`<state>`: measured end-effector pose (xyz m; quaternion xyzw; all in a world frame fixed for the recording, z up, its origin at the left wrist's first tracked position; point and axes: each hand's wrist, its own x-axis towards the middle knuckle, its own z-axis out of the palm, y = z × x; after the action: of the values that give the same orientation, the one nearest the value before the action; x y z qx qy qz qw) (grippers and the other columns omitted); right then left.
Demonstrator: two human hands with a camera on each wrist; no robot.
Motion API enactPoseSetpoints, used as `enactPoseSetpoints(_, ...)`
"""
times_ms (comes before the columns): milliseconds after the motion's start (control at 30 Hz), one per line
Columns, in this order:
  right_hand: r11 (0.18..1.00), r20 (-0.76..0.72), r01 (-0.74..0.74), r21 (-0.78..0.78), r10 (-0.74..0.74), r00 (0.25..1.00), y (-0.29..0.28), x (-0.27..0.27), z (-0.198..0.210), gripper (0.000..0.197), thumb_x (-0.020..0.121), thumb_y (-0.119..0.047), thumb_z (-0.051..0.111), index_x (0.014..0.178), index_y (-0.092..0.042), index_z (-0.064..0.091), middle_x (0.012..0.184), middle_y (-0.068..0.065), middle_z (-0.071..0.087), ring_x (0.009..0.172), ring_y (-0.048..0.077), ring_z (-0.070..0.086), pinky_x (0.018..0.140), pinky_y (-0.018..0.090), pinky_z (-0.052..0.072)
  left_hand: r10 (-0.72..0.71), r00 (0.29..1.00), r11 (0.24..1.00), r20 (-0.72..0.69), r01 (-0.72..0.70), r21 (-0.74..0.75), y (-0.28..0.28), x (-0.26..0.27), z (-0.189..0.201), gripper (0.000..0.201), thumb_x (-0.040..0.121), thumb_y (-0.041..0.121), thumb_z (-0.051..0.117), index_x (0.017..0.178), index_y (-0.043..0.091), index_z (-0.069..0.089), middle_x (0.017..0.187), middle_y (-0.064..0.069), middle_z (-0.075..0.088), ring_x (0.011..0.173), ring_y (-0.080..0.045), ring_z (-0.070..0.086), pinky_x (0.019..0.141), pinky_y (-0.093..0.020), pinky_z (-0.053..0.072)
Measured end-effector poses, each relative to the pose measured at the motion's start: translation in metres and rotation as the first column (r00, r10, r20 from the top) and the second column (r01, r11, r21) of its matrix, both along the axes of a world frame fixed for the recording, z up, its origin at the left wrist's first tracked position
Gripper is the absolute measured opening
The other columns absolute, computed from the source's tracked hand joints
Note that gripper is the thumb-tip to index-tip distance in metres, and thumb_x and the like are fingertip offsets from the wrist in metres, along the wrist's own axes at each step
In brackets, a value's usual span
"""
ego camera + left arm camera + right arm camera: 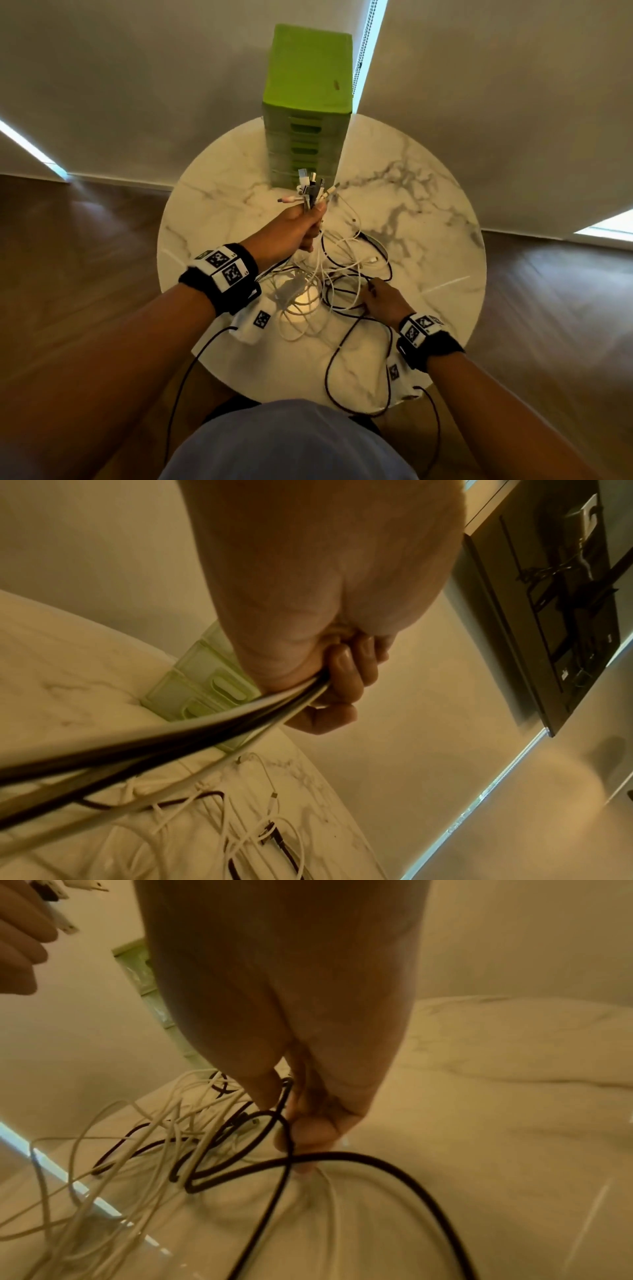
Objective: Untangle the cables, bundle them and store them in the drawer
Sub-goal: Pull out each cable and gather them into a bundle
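Observation:
My left hand [298, 229] is raised above the round marble table [428, 205] and grips a bunch of white and black cables [212, 723] in its fist. Their connector ends [310, 190] fan out above the fist. The cables hang down into a loose tangle [329, 284] on the tabletop. My right hand [376, 296] is down at the tangle's right side with its fingers pointing downward. There its thumb and fingers [308, 1123] pinch a black cable [342, 1156] just above the table. The green drawer unit [305, 147] stands behind, all drawers closed.
The drawer unit sits at the table's far edge against a light wall. A black cable loop [334, 370] hangs over the table's near edge by my body. Dark wooden floor [85, 257] surrounds the table on both sides.

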<state>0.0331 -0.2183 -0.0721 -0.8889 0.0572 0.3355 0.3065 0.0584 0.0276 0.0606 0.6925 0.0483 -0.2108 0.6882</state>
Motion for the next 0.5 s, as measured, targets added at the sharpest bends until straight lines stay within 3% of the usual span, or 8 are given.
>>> enactPoseSetpoints(100,0.995,0.179,-0.067,0.076,0.053,0.982,0.016,0.015,0.013,0.025,0.106,-0.026,0.049,0.108,-0.004,0.06,0.098,0.009,0.066,0.091,0.026,0.06,0.071,0.031,0.037,0.03,0.999,0.999,-0.012,-0.03,0.017,-0.004,0.002,-0.001,0.032,0.11,0.036,0.036,0.081,0.023,0.038,0.068,0.005,0.025,0.06,-0.01,0.025,0.06,-0.025,0.035)
enactPoseSetpoints(200,0.969,0.263,-0.076,0.237,0.011,0.965,0.015,0.034,0.024,0.019,0.105,-0.024,0.051,0.106,-0.01,0.063,0.087,-0.002,0.066,0.081,0.017,0.062,0.074,0.026,0.051,0.084,0.996,0.996,-0.02,-0.084,0.01,-0.006,0.004,-0.002,0.031,0.11,0.034,0.037,0.081,0.023,0.04,0.069,0.006,0.026,0.06,-0.009,0.026,0.063,-0.029,0.034)
enactPoseSetpoints(267,0.926,0.219,-0.252,0.283,0.193,0.956,0.007,0.041,0.025,0.022,0.103,-0.027,0.056,0.118,-0.014,0.066,0.1,-0.001,0.068,0.086,0.011,0.061,0.083,0.027,0.051,0.108,0.994,0.994,-0.014,-0.108,0.017,-0.008,0.004,-0.003,0.031,0.11,0.034,0.037,0.081,0.023,0.04,0.071,0.004,0.025,0.06,-0.01,0.026,0.063,-0.029,0.036)
enactPoseSetpoints(333,0.844,0.082,-0.497,0.204,0.491,0.867,-0.001,0.04,0.029,0.033,0.102,-0.031,0.058,0.131,-0.016,0.063,0.117,0.001,0.067,0.101,0.013,0.06,0.091,0.026,0.045,0.125,0.992,0.992,-0.01,-0.125,0.016,-0.009,0.005,-0.005,0.032,0.11,0.034,0.037,0.08,0.024,0.038,0.07,0.004,0.024,0.059,-0.01,0.024,0.062,-0.029,0.035)
enactPoseSetpoints(400,0.761,-0.073,-0.645,0.072,0.649,0.758,-0.012,0.037,0.029,0.037,0.101,-0.034,0.058,0.133,-0.015,0.064,0.129,0.001,0.065,0.116,0.017,0.06,0.098,0.026,0.042,0.129,0.992,0.992,-0.002,-0.129,0.013,-0.01,0.005,-0.008,0.033,0.11,0.034,0.037,0.079,0.024,0.036,0.069,0.004,0.023,0.06,-0.011,0.023,0.062,-0.029,0.032)
enactPoseSetpoints(433,0.755,-0.095,-0.655,0.024,0.654,0.75,-0.019,0.038,0.025,0.033,0.101,-0.031,0.058,0.128,-0.013,0.068,0.129,0.002,0.067,0.117,0.019,0.061,0.099,0.026,0.042,0.13,0.991,0.991,-0.002,-0.13,0.01,-0.011,0.004,-0.01,0.034,0.11,0.034,0.037,0.078,0.024,0.035,0.069,0.004,0.023,0.061,-0.012,0.022,0.062,-0.03,0.031)
enactPoseSetpoints(500,0.837,0.006,-0.546,-0.039,0.546,0.838,-0.029,0.044,0.02,0.025,0.1,-0.025,0.058,0.113,-0.01,0.073,0.118,0.008,0.071,0.111,0.024,0.064,0.098,0.031,0.047,0.131,0.991,0.991,-0.006,-0.131,0.005,-0.012,0.003,-0.012,0.034,0.11,0.035,0.037,0.078,0.024,0.035,0.067,0.006,0.024,0.06,-0.012,0.022,0.061,-0.029,0.031)
